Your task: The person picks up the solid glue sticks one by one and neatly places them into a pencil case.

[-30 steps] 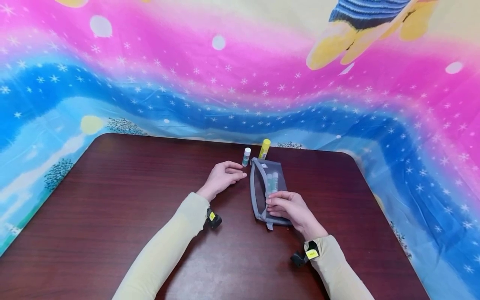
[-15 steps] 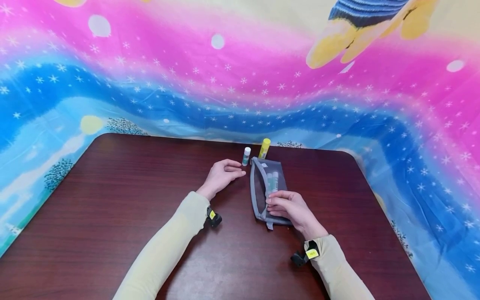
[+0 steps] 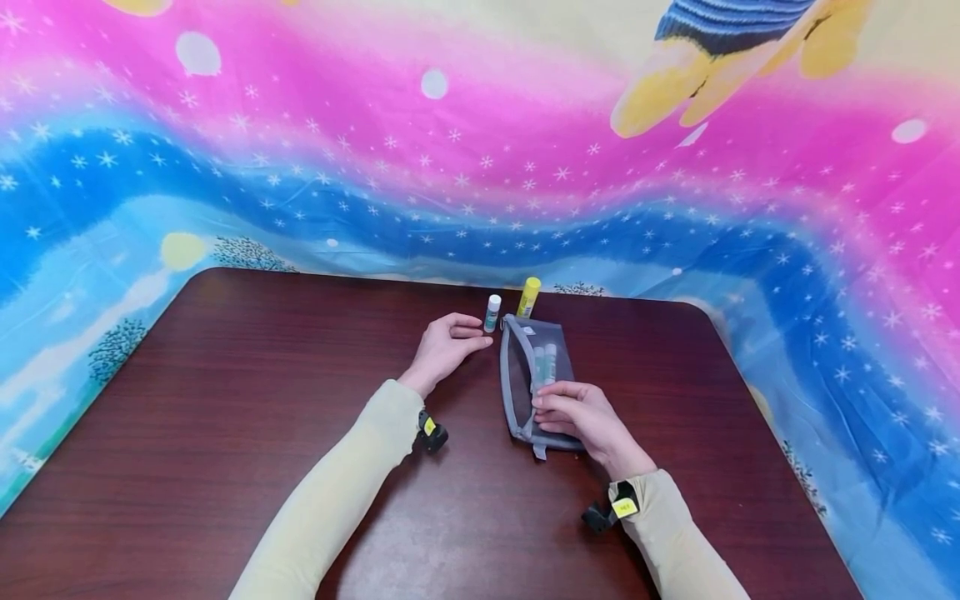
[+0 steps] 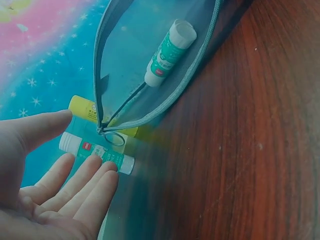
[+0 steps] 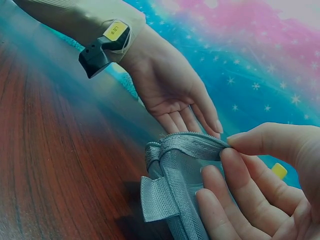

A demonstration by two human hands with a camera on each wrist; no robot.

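A white-capped glue stick with a green label (image 3: 492,314) stands upright on the table, and my left hand (image 3: 447,348) is right beside it, thumb and fingers spread apart with nothing between them. To the right lies a grey zip pouch (image 3: 564,337), its zipper undone and its mouth gaping to the left. Two glue sticks show through its mesh; one glue stick (image 4: 170,53) appears inside the opening in the left wrist view. My right hand (image 3: 581,418) pinches the pouch's zipper edge (image 5: 197,142) between thumb and index finger.
A yellow glue stick (image 3: 529,297) stands behind the pouch near the far edge of the brown table (image 3: 262,358). A colourful printed cloth (image 3: 360,183) hangs around the table's back and sides.
My left hand has shifted slightly forward, closer to the white-capped glue stick. The right hand and the pouch have stayed in place.
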